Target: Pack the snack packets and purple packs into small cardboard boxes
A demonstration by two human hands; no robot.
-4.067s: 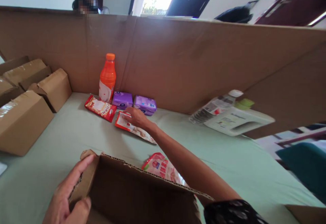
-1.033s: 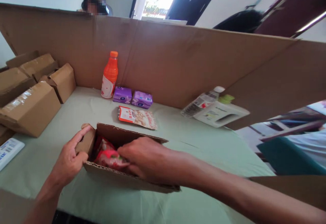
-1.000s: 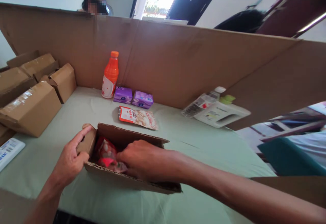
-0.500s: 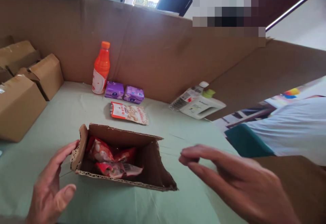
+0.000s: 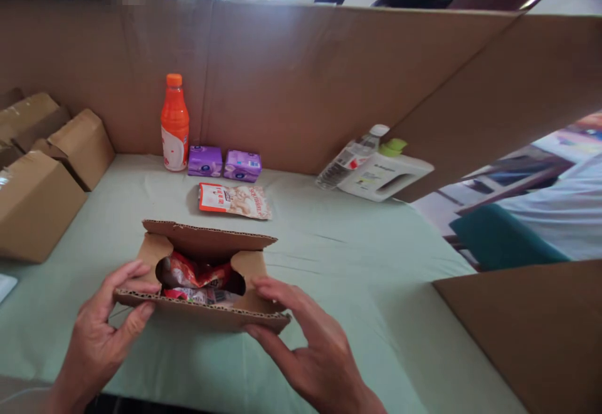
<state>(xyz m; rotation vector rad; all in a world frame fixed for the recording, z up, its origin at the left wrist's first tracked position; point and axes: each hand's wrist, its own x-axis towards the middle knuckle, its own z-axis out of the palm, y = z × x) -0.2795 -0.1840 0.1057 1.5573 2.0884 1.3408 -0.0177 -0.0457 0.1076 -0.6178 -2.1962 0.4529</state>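
A small cardboard box [image 5: 207, 317] sits near me on the green cloth, with red snack packets [image 5: 195, 274] inside. My left hand [image 5: 106, 332] presses the box's left end, its fingers folding the left side flap inward. My right hand [image 5: 310, 345] holds the right end, fingertips pushing the right side flap [image 5: 251, 270] in. The far flap [image 5: 207, 238] leans over the opening. Both hands are curled round the box edges.
Beyond the box lie a snack packet [image 5: 234, 200], two purple packs [image 5: 224, 162] and an orange bottle [image 5: 174, 124] against a tall cardboard wall [image 5: 305, 81]. A white jug [image 5: 383, 175] and clear bottle [image 5: 350, 157] lie at right. Taped boxes [image 5: 42, 169] stand left. Someone sits behind the wall.
My right hand left the packets in the box, drew back, then came to the box's right end. Both hands now fold the side flaps inward.
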